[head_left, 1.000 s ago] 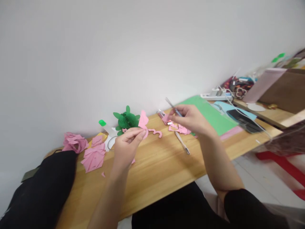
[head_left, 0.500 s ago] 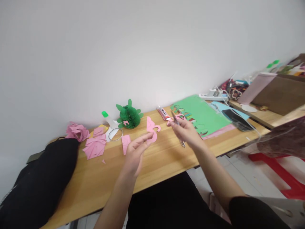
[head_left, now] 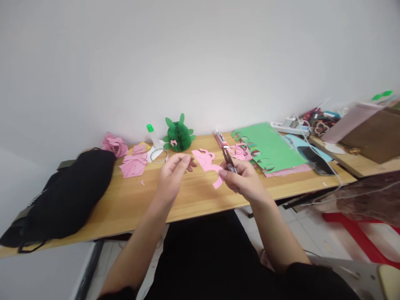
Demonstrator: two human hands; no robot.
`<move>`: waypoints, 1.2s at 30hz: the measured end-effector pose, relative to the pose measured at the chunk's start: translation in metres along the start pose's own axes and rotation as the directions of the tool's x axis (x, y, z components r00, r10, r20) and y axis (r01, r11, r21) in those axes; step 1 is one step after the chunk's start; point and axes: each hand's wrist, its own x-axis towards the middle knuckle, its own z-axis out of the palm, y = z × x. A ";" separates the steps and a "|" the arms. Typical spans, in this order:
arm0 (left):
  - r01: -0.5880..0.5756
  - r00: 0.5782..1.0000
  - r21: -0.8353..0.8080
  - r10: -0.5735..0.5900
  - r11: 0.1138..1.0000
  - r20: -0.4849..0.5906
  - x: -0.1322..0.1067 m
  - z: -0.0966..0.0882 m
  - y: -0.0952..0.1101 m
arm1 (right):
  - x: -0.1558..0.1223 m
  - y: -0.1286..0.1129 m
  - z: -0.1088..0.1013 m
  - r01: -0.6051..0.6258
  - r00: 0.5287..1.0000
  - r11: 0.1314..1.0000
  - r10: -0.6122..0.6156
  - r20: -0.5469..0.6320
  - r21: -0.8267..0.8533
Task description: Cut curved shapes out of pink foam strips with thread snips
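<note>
My right hand (head_left: 246,179) grips a pair of scissors (head_left: 229,161), blades pointing up and away from me. Its thumb also presses on the lower curved strip of a pink paper cut-out (head_left: 203,160), which has wavy, rounded edges and loops and is held above the wooden table. On the other side of the cut-out is my left hand (head_left: 173,173). Its fingers are loosely bent, with fingertips a little apart and nothing visible in them. Behind the scissors lie pink paper offcuts (head_left: 242,151) and a glue tube (head_left: 220,138).
By the wall stands a green honeycomb paper figure (head_left: 178,136). Left of it are a white bottle with a green cap (head_left: 152,133), a ring (head_left: 159,155), pink papers (head_left: 133,165) and a black bag (head_left: 75,191). Green sheets (head_left: 278,146) and a phone (head_left: 315,160) lie right.
The pink cut-out has passed from my left hand to my right, which holds it together with the scissors. My left hand has drawn back to the left. The view has shifted.
</note>
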 end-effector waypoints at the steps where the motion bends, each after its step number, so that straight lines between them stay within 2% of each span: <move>1: 0.009 0.998 0.012 -0.010 1.000 0.059 0.003 -0.001 0.004 | -0.002 -0.003 -0.002 0.004 1.000 1.000 -0.004 0.029 -0.011; 3: 0.012 0.988 0.028 -0.016 1.000 0.157 0.007 -0.002 0.012 | -0.003 -0.009 -0.004 0.015 0.997 0.999 -0.013 0.073 -0.031; 7: -0.005 0.963 0.062 -0.012 0.998 0.268 0.014 -0.005 0.026 | 0.007 -0.018 -0.008 0.037 0.992 0.998 -0.031 0.123 -0.046; 9: -0.008 0.948 0.082 -0.018 0.997 0.318 0.019 -0.008 0.029 | 0.017 -0.021 -0.011 0.054 0.993 0.997 -0.048 0.107 -0.052; 12: -0.024 0.944 0.105 -0.012 0.994 0.331 0.030 -0.012 0.030 | 0.035 -0.024 -0.016 0.132 0.985 0.989 -0.138 -0.100 -0.067; 14: -0.046 0.971 0.104 0.020 0.994 0.236 0.038 -0.011 0.028 | 0.045 -0.027 -0.016 0.207 0.944 0.976 -0.219 -0.247 -0.073; 15: -0.053 0.986 0.095 0.037 0.994 0.164 0.043 -0.008 0.027 | 0.049 -0.029 -0.016 0.244 0.927 0.967 -0.255 -0.275 -0.072; 17: -0.078 0.997 -0.018 0.078 0.997 -0.002 0.054 0.000 0.026 | 0.057 -0.033 -0.011 0.317 0.920 0.946 -0.324 -0.222 -0.070; 18: -0.095 0.995 -0.115 0.089 0.989 -0.053 0.059 0.006 0.027 | 0.061 -0.035 -0.007 0.353 0.922 0.933 -0.359 -0.143 -0.070; 20: -0.124 0.987 -0.297 0.086 0.947 -0.137 0.069 0.018 0.032 | 0.070 -0.038 0.003 0.354 0.933 0.934 -0.356 -0.057 -0.039; 22: -0.157 0.975 -0.426 0.072 0.891 -0.210 0.076 0.029 0.037 | 0.080 -0.039 0.014 0.305 0.952 0.952 -0.303 -0.042 0.035; 25: -0.200 0.962 -0.488 0.076 0.849 -0.263 0.081 0.037 0.042 | 0.092 -0.041 0.027 0.213 0.975 0.969 -0.219 0.043 0.125; 28: -0.198 0.962 -0.457 0.082 0.867 -0.262 0.081 0.037 0.039 | 0.097 -0.041 0.031 0.129 0.975 0.975 -0.157 0.155 0.179; 30: -0.185 0.971 -0.418 0.099 0.889 -0.218 0.080 0.036 0.037 | 0.095 -0.042 0.030 0.095 0.970 0.973 -0.138 0.202 0.210; 33: -0.207 0.977 -0.370 0.172 0.906 -0.126 0.076 0.037 0.036 | 0.091 -0.041 0.025 0.075 0.968 0.970 -0.127 0.218 0.232; 36: -0.226 0.974 -0.354 0.209 0.908 -0.084 0.073 0.039 0.039 | 0.087 -0.039 0.021 0.058 0.975 0.969 -0.107 0.194 0.242</move>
